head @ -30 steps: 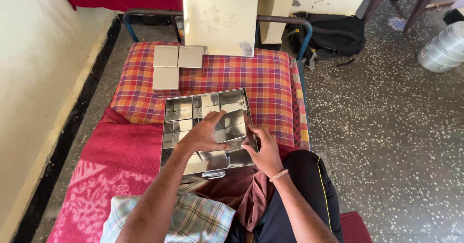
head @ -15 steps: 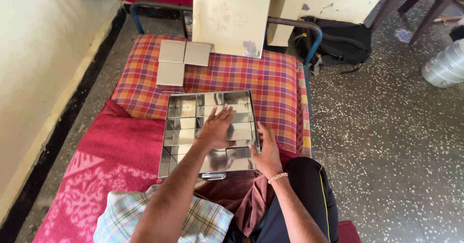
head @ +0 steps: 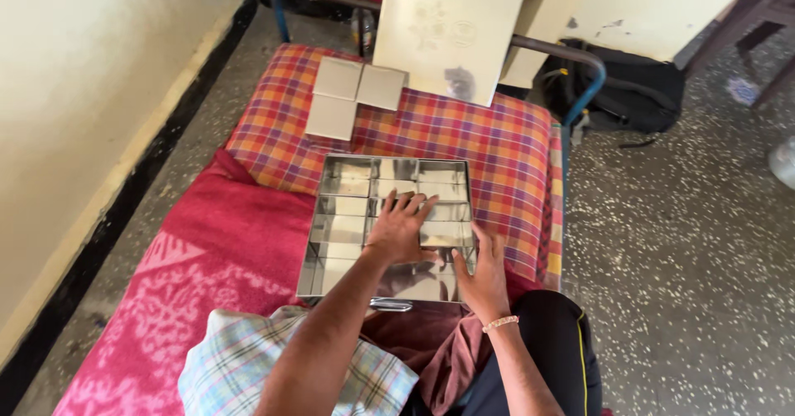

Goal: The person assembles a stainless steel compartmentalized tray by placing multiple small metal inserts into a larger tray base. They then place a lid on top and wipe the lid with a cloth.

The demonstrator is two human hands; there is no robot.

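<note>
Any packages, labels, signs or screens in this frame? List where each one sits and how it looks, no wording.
Large cream flat box lid: propped upright at the bed's far end, rectangular, faint floral print and a grey smudge.
Three small cream square lids: lying flat on the checked cloth, plain.
Shiny steel compartment tray: under the left hand and right hand, unlabelled.
No signs or screens.

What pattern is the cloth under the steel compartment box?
Orange, red and purple plaid on the cloth beneath the steel compartment box; head view.

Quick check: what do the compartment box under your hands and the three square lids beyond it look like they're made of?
Compartment box: probably polished steel, since its walls mirror the hands. Square lids: matte, pale grey, flat; possibly brushed metal or plastic, which I cannot tell. Left hand lies inside; right hand holds the box's near edge.
</note>
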